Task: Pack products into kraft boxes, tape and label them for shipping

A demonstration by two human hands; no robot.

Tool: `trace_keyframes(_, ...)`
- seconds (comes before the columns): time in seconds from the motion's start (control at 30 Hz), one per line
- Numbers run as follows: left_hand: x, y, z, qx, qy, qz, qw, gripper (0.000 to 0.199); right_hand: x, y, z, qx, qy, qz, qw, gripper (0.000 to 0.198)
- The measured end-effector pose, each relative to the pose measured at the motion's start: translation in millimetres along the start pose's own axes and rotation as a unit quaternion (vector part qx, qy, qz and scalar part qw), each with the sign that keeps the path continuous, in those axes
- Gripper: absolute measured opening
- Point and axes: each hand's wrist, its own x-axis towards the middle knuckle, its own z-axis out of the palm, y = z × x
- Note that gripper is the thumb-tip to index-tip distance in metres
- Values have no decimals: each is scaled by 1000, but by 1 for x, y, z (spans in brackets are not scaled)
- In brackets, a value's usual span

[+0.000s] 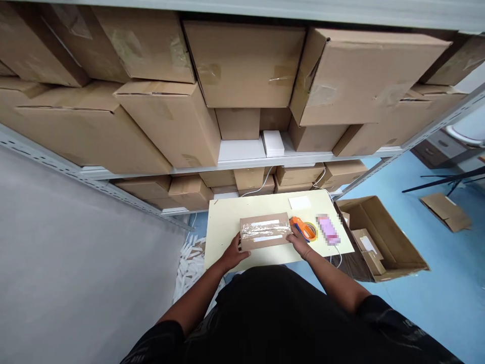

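A small cardboard box [265, 230] with clear tape along its top and two white label strips is on or just above the pale yellow table [223, 212]. My left hand [233, 254] grips its left end, thumb along the near side. At the right end, my right hand [298, 241] holds the box with the thumb on the near edge. Right beside that hand lies an orange tape dispenser [303, 228] with a roll of tape. The fingers under and behind the box are partly hidden.
A white paper [299, 202] and a pixelated pink object [328, 230] lie on the table. An open carton [382, 237] with smaller boxes stands on the floor at right. Shelves of cartons [246, 60] rise ahead. White strips [187, 265] litter the floor at left.
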Motion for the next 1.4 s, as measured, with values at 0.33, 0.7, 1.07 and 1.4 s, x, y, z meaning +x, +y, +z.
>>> trace_keyframes(0.33, 76, 46, -10, 244, 124, -131, 953, 66, 83, -62, -16, -67, 38, 204, 976, 82)
trace_keyframes(0.7, 78, 59, 3, 325, 216, -122, 912, 56, 13, 45, -53, -346, 129, -25, 929, 43)
trace_keyframes(1.07, 78, 132, 137, 268, 40, 28, 962, 37, -2, 67, -113, -235, 58, -113, 964, 32)
trace_keyframes(1.4, 141, 169, 175, 46, -94, -68, 992, 45, -59, 36, -130, -44, 33, -126, 990, 27)
